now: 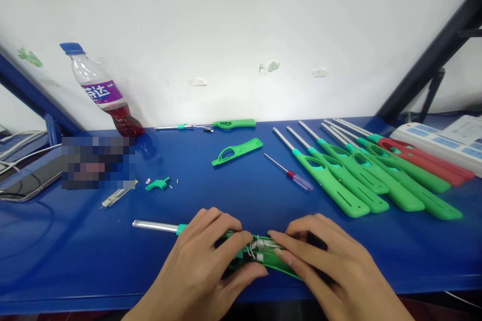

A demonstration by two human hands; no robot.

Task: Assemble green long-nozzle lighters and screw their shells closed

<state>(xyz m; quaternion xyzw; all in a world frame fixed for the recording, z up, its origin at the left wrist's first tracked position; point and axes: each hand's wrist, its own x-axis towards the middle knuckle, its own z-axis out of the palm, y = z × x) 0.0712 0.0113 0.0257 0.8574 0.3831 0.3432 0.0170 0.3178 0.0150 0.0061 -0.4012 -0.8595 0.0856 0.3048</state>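
Note:
A long-nosed gas lighter (280,263) lies opened near the table's front edge, its green half shell showing white wires, a black part and a clear fuel tank (266,244). Its metal tube (154,225) points left. My left hand (205,256) grips the shell near the tube end, thumb below and fingers above. At the handle end, my right hand (327,256) is closed on the shell, its fingertips on the tank. Beyond the hands lie a loose green half shell (241,150), a teal trigger (157,184) with tiny screws, and a clear tank (119,193).
Several green lighters (331,185) and red ones (425,158) lie in a row at the right, by a white power strip (440,143). A screwdriver (289,174) is left of them. A drink bottle (103,91) stands back left, near a phone (30,173) and cables.

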